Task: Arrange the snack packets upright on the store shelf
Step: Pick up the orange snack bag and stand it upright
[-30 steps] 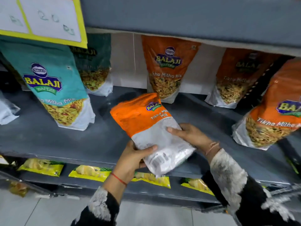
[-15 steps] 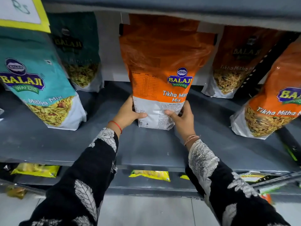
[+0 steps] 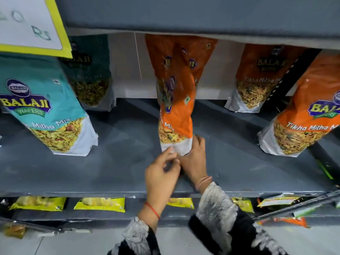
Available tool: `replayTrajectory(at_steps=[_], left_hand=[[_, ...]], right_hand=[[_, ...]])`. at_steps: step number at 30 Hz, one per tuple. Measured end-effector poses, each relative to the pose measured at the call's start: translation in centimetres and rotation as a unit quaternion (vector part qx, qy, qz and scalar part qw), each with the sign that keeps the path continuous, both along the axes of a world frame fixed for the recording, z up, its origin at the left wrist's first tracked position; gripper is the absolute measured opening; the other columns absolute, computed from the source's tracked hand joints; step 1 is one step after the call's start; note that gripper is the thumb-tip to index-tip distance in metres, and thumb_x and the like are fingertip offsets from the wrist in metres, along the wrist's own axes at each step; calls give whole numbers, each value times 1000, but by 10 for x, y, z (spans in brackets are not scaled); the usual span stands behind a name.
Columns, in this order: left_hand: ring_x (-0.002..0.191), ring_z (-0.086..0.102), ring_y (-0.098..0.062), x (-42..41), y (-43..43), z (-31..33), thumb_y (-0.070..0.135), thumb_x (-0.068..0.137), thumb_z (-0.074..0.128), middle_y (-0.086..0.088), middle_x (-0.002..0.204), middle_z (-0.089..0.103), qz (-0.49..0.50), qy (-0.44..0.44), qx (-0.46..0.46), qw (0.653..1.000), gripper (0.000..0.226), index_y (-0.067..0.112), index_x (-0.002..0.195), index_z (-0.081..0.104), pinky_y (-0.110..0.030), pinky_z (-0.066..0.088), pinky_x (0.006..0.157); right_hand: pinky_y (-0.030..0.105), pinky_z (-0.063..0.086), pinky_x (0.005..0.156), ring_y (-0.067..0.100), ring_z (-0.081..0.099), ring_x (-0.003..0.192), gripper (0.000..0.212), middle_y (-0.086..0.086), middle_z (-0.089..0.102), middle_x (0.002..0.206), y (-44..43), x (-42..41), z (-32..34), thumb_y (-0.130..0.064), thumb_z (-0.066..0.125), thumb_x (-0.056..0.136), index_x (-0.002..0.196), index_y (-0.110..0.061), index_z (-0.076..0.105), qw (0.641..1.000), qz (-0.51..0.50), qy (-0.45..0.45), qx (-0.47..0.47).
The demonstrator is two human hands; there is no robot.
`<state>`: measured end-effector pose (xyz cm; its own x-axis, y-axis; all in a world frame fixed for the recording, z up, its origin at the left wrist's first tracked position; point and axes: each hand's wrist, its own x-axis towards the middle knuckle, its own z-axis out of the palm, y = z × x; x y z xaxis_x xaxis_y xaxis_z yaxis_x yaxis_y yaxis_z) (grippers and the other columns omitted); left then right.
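Observation:
An orange Tikha Mitha Mix packet (image 3: 175,115) stands upright on the grey shelf (image 3: 117,162), turned edge-on towards me and blurred by motion. My right hand (image 3: 195,159) grips its white bottom corner from the right. My left hand (image 3: 161,173) is just in front of the packet's base, fingers loosely curled and apart, touching or almost touching the bottom edge; it holds nothing. Directly behind it another orange packet (image 3: 202,57) leans against the back wall.
Teal packets stand at left (image 3: 46,111) and behind (image 3: 90,74). Orange packets stand at right (image 3: 303,115) and back right (image 3: 259,80). A price card (image 3: 31,24) hangs top left. The upper shelf (image 3: 202,15) overhangs closely. Yellow packets (image 3: 99,204) lie on the lower shelf.
The orange packet went from lying tilted in both hands to standing on the shelf, then twisted edge-on. My left hand has come off its side and sits in front of the base.

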<state>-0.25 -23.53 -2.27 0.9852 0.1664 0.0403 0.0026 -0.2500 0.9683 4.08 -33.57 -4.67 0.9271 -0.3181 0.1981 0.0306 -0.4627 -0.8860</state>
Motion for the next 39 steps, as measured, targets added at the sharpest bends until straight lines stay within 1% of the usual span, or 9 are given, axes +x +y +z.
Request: replayTrajectory(at_steps=[2, 6, 10, 14, 16, 21, 30, 34, 39], left_hand=[[74, 61, 8, 23, 17, 2, -2, 75, 64, -3, 99, 67, 16, 4, -60, 998, 45, 8, 118, 56, -4, 45, 72], [133, 28, -10, 83, 43, -3, -8, 67, 70, -6, 149, 29, -135, 84, -30, 987, 97, 13, 143, 13, -16, 23, 101], [122, 36, -10, 114, 40, -16, -22, 61, 64, -3, 139, 37, -261, 76, -38, 962, 91, 10, 137, 23, 1, 35, 85], [119, 48, -19, 120, 37, -32, -19, 62, 67, -6, 128, 49, -232, 79, -69, 967, 78, 19, 120, 31, -30, 42, 96], [115, 53, -19, 121, 38, -37, -9, 63, 72, 1, 121, 53, -219, 66, -31, 973, 73, 27, 114, 33, -27, 46, 89], [107, 57, -16, 123, 42, -35, 4, 62, 76, 6, 115, 57, -206, 41, 63, 976, 72, 28, 118, 38, -20, 46, 82], [109, 59, -30, 69, 62, -30, 16, 54, 83, -14, 116, 64, -203, 17, 179, 963, 65, 13, 110, 49, -49, 46, 99], [111, 58, -30, 31, 71, -43, 17, 52, 84, -16, 112, 62, -208, 12, 178, 962, 60, 6, 101, 53, -49, 51, 92], [116, 55, -26, 20, 76, -48, 21, 54, 83, -7, 107, 65, -218, -4, 181, 959, 58, 6, 102, 54, -47, 51, 92]], right_hand=[[33, 49, 87, 17, 58, 101, 72, 8, 63, 112, -27, 4, 8, -14, 89, 51, 113, -13, 53, 993, 54, 42, 93], [43, 49, 94, 24, 61, 106, 70, 10, 64, 117, -67, 26, 17, -1, 84, 49, 110, -18, 55, 975, 136, 107, 137], [46, 48, 94, 34, 60, 104, 51, 20, 64, 113, -84, 45, 16, 5, 81, 54, 99, -6, 58, 981, 120, 122, 89], [21, 52, 77, 27, 60, 101, 56, 23, 60, 118, -87, 47, 8, 11, 74, 61, 109, 0, 47, 978, 105, 109, 146], [19, 52, 80, 27, 58, 108, 54, 22, 57, 124, -86, 46, 4, 12, 69, 68, 115, 2, 45, 974, 121, 113, 152], [41, 42, 103, 27, 51, 119, 72, 13, 53, 131, -85, 46, 4, -5, 78, 65, 126, -7, 39, 968, 177, 160, 73], [16, 35, 77, 28, 54, 111, 74, 11, 59, 125, -63, -11, -2, -17, 83, 59, 121, -12, 43, 985, 118, 114, -52], [13, 30, 63, 20, 53, 100, 70, 5, 61, 112, -61, -51, -8, -18, 83, 58, 115, -15, 45, 985, 118, 104, -67], [14, 32, 67, 10, 48, 94, 70, -8, 53, 102, -56, -67, -7, -19, 83, 59, 118, -17, 44, 986, 111, 95, -77]])
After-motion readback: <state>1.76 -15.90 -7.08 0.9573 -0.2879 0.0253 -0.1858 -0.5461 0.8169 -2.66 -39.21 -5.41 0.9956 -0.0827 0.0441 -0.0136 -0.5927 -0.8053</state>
